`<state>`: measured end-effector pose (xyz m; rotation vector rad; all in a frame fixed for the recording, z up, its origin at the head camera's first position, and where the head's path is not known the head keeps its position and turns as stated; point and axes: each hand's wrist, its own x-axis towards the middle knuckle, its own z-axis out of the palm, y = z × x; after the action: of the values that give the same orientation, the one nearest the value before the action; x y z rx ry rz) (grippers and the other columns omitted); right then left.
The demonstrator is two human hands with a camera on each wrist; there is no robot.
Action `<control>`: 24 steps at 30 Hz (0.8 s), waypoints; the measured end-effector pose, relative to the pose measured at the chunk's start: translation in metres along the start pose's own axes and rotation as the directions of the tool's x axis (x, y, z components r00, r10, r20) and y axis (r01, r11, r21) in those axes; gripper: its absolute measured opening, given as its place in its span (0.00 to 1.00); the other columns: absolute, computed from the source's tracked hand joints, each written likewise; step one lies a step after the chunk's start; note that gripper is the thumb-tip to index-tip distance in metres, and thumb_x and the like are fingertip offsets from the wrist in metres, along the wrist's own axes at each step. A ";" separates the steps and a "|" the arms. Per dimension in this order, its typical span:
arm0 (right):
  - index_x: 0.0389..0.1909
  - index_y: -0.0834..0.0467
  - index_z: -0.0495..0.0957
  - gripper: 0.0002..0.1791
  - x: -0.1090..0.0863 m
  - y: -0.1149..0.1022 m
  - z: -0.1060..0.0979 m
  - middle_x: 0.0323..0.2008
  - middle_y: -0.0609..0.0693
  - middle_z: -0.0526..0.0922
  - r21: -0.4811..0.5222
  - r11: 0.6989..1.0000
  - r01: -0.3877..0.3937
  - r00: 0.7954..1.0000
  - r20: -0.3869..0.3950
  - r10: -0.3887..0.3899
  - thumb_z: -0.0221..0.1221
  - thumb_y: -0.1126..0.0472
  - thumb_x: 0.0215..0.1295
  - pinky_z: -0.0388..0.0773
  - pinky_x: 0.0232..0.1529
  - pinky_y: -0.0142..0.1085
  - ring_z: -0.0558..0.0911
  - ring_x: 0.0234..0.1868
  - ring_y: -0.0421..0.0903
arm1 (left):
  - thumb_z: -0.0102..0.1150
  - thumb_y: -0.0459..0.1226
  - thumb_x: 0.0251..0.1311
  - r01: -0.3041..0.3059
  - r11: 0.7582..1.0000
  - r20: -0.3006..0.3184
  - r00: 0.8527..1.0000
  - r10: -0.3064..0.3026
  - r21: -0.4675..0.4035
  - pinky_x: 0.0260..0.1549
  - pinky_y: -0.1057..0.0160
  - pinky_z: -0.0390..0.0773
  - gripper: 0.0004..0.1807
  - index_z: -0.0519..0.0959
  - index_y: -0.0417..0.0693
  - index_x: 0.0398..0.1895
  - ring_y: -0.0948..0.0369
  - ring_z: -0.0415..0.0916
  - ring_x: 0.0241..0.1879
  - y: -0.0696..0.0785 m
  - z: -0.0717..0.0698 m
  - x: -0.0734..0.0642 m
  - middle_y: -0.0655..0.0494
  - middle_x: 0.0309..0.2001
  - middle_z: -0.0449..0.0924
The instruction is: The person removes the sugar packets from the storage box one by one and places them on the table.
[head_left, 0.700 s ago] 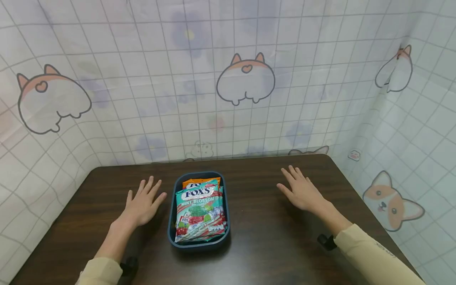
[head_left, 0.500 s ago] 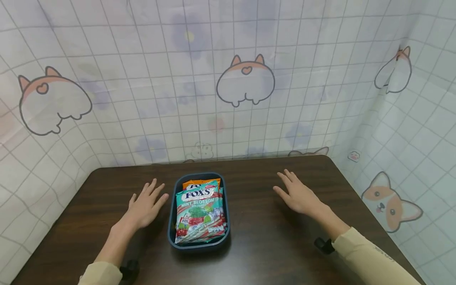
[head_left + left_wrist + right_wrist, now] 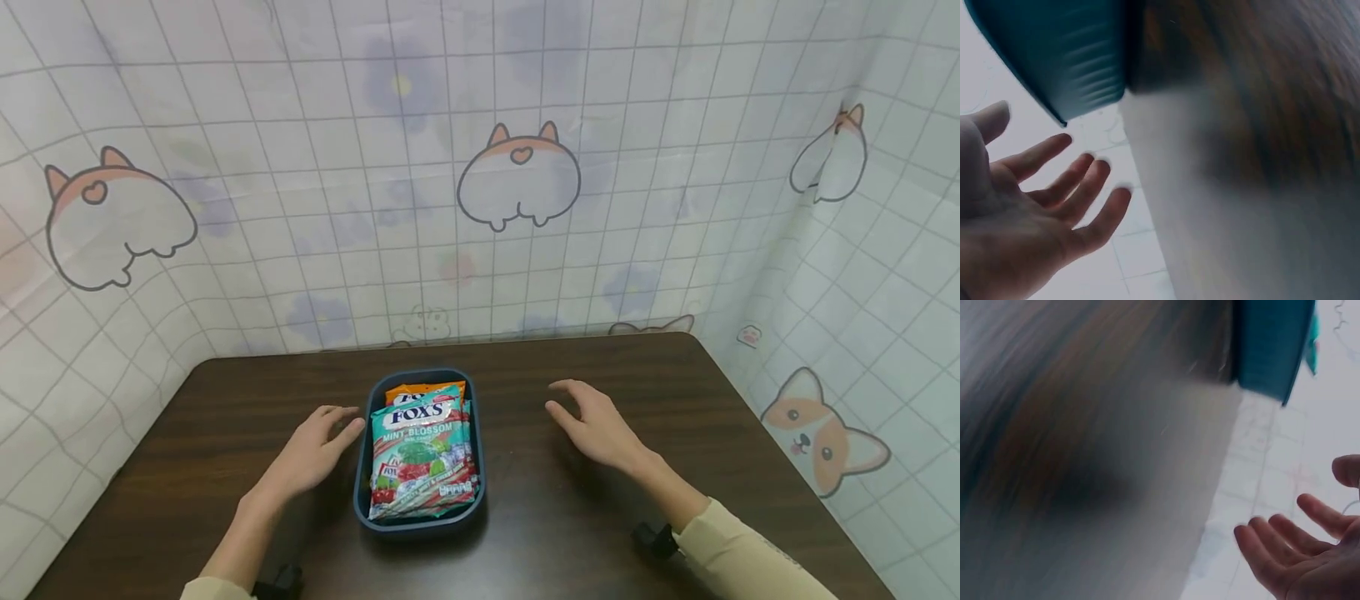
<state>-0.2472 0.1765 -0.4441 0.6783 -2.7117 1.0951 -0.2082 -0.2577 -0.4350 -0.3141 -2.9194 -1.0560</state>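
A dark blue plastic basket point(image 3: 420, 528) stands on the table, packed with bags of candy. On top lies a teal FOX'S Mint Blossom candy bag point(image 3: 420, 454), and an orange candy bag point(image 3: 405, 392) peeks out behind it. My left hand point(image 3: 311, 454) hovers at the basket's left side, fingertips close to the rim, holding nothing; in the left wrist view its fingers point(image 3: 1094, 187) are spread and loosely bent below the basket wall point(image 3: 1072, 56). My right hand point(image 3: 596, 425) is over the table, well to the right of the basket, fingers loosely bent and holding nothing.
The dark wooden table point(image 3: 540, 517) has rounded far corners. A white grid-patterned cloth point(image 3: 517, 283) with cartoon corgis hangs behind it and along both sides. Black camera mounts point(image 3: 656, 540) are strapped at the wrists.
Both hands have moved inward, toward the basket, the right one farther. Their fingers have gone from spread to more bent. The basket and bags have stayed put on the table.
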 end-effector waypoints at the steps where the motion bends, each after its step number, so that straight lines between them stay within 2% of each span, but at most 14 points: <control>1: 0.64 0.61 0.75 0.23 0.001 -0.004 0.001 0.61 0.60 0.79 0.043 0.999 -0.001 1.000 -0.001 0.001 0.55 0.50 0.79 0.74 0.57 0.58 0.78 0.60 0.60 | 0.50 0.52 0.78 0.016 0.999 0.015 1.000 -0.015 -0.028 0.57 0.37 0.73 0.32 0.71 0.33 0.69 0.40 0.72 0.58 0.001 -0.001 -0.001 0.35 0.63 0.71; 4: 0.63 0.59 0.75 0.21 0.003 -0.015 0.004 0.58 0.57 0.81 0.147 0.989 -0.025 0.999 0.023 0.022 0.57 0.52 0.78 0.76 0.56 0.55 0.80 0.57 0.57 | 0.54 0.52 0.76 0.076 0.994 0.061 0.996 -0.071 -0.084 0.51 0.45 0.79 0.33 0.70 0.34 0.69 0.47 0.75 0.52 0.005 -0.002 -0.003 0.39 0.59 0.75; 7: 0.64 0.58 0.75 0.20 0.006 -0.025 0.007 0.58 0.56 0.80 0.239 0.969 -0.069 0.996 0.069 0.054 0.58 0.54 0.78 0.80 0.52 0.50 0.82 0.55 0.55 | 0.56 0.50 0.75 0.120 0.983 0.102 0.989 -0.106 -0.141 0.46 0.50 0.82 0.34 0.67 0.33 0.71 0.50 0.77 0.47 0.006 -0.002 -0.004 0.39 0.57 0.76; 10: 0.63 0.59 0.75 0.18 0.010 -0.035 0.011 0.57 0.55 0.80 0.334 0.936 -0.108 0.992 0.095 0.080 0.59 0.56 0.77 0.83 0.48 0.47 0.84 0.51 0.54 | 0.57 0.47 0.75 0.139 0.970 0.129 0.985 -0.114 -0.202 0.42 0.52 0.83 0.34 0.64 0.31 0.72 0.53 0.78 0.41 0.007 -0.002 -0.004 0.40 0.53 0.76; 14: 0.61 0.62 0.75 0.18 0.014 -0.046 0.019 0.55 0.57 0.80 0.460 0.879 -0.127 0.989 0.121 0.080 0.59 0.59 0.77 0.83 0.49 0.48 0.84 0.52 0.57 | 0.57 0.43 0.76 0.143 0.951 0.155 0.982 -0.104 -0.275 0.39 0.54 0.84 0.31 0.65 0.29 0.71 0.54 0.80 0.38 0.005 -0.001 -0.006 0.42 0.49 0.77; 17: 0.63 0.64 0.73 0.19 0.016 -0.054 0.026 0.56 0.60 0.79 0.547 0.824 -0.149 0.984 0.161 0.072 0.59 0.60 0.77 0.82 0.51 0.48 0.83 0.55 0.62 | 0.58 0.39 0.75 0.140 0.933 0.184 0.980 -0.081 -0.332 0.38 0.54 0.85 0.29 0.66 0.27 0.70 0.53 0.80 0.38 0.005 -0.002 -0.006 0.43 0.48 0.77; 21: 0.65 0.66 0.70 0.22 0.020 -0.065 0.033 0.59 0.64 0.76 0.630 0.751 -0.196 0.973 0.219 0.070 0.58 0.60 0.77 0.79 0.56 0.52 0.82 0.57 0.61 | 0.60 0.37 0.73 0.142 0.905 0.217 0.975 -0.056 -0.401 0.38 0.53 0.85 0.30 0.65 0.25 0.69 0.52 0.80 0.39 0.005 -0.002 -0.005 0.43 0.46 0.76; 24: 0.67 0.68 0.67 0.24 0.023 -0.073 0.037 0.62 0.68 0.74 0.670 0.708 -0.226 0.965 0.254 0.067 0.58 0.59 0.78 0.76 0.58 0.56 0.81 0.59 0.60 | 0.62 0.35 0.72 0.154 0.889 0.222 0.973 -0.061 -0.431 0.38 0.53 0.85 0.31 0.63 0.24 0.69 0.52 0.79 0.38 0.007 -0.001 -0.003 0.43 0.45 0.74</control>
<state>-0.2331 0.0967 -0.4191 0.6923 -2.4853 2.2641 -0.2038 -0.2539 -0.4303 -0.2817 -2.8533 -1.8187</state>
